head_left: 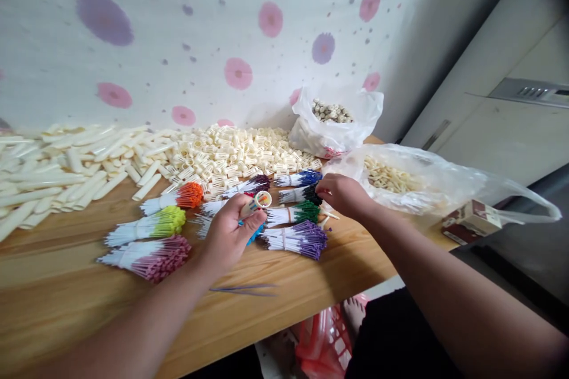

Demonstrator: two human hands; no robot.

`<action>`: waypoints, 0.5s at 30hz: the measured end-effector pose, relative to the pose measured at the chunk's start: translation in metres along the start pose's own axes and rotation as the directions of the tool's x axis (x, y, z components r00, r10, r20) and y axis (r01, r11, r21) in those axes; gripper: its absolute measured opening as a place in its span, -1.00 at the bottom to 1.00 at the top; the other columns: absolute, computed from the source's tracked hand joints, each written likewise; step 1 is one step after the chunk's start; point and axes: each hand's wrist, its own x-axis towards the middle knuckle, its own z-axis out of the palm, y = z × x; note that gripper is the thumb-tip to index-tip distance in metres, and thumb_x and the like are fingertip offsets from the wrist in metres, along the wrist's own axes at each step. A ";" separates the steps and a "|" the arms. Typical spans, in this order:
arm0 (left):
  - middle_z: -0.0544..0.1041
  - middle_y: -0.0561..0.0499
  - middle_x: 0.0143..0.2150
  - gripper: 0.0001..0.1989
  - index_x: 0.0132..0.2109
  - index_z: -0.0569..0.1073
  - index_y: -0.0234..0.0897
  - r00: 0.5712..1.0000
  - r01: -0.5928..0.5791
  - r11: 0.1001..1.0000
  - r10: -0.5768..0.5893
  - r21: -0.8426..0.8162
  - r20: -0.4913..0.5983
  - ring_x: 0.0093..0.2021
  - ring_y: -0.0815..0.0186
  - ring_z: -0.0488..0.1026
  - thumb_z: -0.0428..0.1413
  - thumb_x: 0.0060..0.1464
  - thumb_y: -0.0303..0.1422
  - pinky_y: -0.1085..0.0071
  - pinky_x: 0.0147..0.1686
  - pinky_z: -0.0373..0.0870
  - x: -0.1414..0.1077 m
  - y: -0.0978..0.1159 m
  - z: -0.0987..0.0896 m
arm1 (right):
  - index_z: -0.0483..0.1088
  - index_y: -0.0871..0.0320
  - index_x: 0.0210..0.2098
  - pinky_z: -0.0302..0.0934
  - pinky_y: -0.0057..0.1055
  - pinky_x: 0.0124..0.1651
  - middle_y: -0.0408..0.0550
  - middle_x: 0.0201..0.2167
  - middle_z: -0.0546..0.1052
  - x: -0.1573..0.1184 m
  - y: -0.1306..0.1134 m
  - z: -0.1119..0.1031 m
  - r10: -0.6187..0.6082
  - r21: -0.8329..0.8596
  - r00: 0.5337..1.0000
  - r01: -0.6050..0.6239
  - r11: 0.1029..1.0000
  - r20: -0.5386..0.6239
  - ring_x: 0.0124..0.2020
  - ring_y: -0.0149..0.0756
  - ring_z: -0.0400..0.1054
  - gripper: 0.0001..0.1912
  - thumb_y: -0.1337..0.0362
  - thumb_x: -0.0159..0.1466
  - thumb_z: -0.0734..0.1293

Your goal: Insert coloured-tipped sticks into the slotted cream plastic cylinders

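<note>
My left hand (pixel 229 234) is closed around a short cream pen barrel (pixel 263 199), its round open end facing me with several coloured pieces inside. My right hand (pixel 341 194) is bent with fingertips together beside the black pen refills (pixel 302 193); anything between them is hidden. Banded bundles of white refills with coloured ends lie around: blue (pixel 306 177), green (pixel 296 213), purple (pixel 302 238), maroon (pixel 253 185), orange (pixel 182 195), yellow (pixel 155 225) and dusty pink (pixel 155 256). A light blue bundle (pixel 255 233) is partly covered by my left hand.
Long cream tubes (pixel 89 160) and short slotted cream parts (pixel 231 151) are heaped along the wall. Plastic bags hold round pieces (pixel 331 111) and small cream pieces (pixel 391 177). A small box (pixel 473 221) sits at the right edge. Thin grey strips (pixel 244 290) lie in front.
</note>
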 end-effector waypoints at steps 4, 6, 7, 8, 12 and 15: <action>0.21 0.12 -0.48 -0.70 -0.39 0.27 -0.26 1.000 0.030 0.999 -0.030 0.032 -0.004 -0.46 0.39 0.18 0.04 0.11 -0.10 0.46 -0.42 0.17 0.001 0.008 0.000 | 0.47 0.08 -0.33 0.12 -0.48 -0.30 -0.08 -0.24 0.48 0.007 0.001 0.009 -0.004 -0.042 0.998 0.006 0.999 0.058 -0.24 -0.30 0.35 -0.88 0.33 0.18 0.29; 0.19 0.12 -0.49 -0.70 -0.40 0.25 -0.25 1.000 0.029 0.999 -0.029 0.042 0.010 -0.47 0.40 0.16 0.03 0.11 -0.11 0.46 -0.44 0.15 0.001 0.011 -0.001 | 0.46 0.08 -0.32 0.10 -0.48 -0.33 -0.07 -0.23 0.47 0.009 0.001 0.013 0.006 -0.061 0.997 -0.001 0.998 0.072 -0.25 -0.30 0.34 -0.89 0.32 0.17 0.29; 0.19 0.12 -0.48 -0.70 -0.41 0.25 -0.25 0.999 0.028 0.998 -0.029 0.048 0.018 -0.47 0.40 0.16 0.03 0.11 -0.12 0.46 -0.44 0.15 0.001 0.011 -0.001 | 0.45 0.09 -0.34 0.09 -0.48 -0.35 -0.07 -0.23 0.47 0.010 0.000 0.014 0.011 -0.069 0.997 -0.005 0.998 0.077 -0.26 -0.30 0.34 -0.89 0.33 0.18 0.28; 0.18 0.12 -0.48 -0.70 -0.41 0.24 -0.25 0.999 0.028 0.998 -0.029 0.054 0.023 -0.47 0.40 0.15 0.03 0.11 -0.12 0.46 -0.44 0.14 0.001 0.011 -0.001 | 0.44 0.10 -0.36 0.08 -0.48 -0.36 -0.06 -0.23 0.46 0.010 -0.002 0.015 0.014 -0.074 0.997 -0.008 0.997 0.082 -0.28 -0.29 0.33 -0.89 0.34 0.18 0.26; 0.16 0.13 -0.49 -0.69 -0.43 0.21 -0.25 0.999 0.016 0.998 -0.018 0.059 0.035 -0.47 0.40 0.14 0.03 0.12 -0.13 0.46 -0.45 0.13 0.001 0.009 -0.001 | 0.39 0.16 -0.43 0.06 -0.46 -0.37 0.00 -0.28 0.45 0.012 -0.007 0.016 0.018 -0.050 0.995 -0.014 0.999 0.094 -0.30 -0.28 0.32 -0.87 0.37 0.18 0.21; 0.18 0.12 -0.48 -0.70 -0.41 0.23 -0.25 0.999 -0.001 0.999 -0.001 0.049 0.038 -0.46 0.40 0.15 0.02 0.12 -0.14 0.46 -0.44 0.14 0.001 0.008 -0.001 | 0.37 0.16 -0.45 0.05 -0.45 -0.36 -0.02 -0.33 0.46 0.013 -0.005 0.015 0.040 0.036 0.996 -0.043 0.998 0.077 -0.34 -0.30 0.30 -0.90 0.39 0.14 0.23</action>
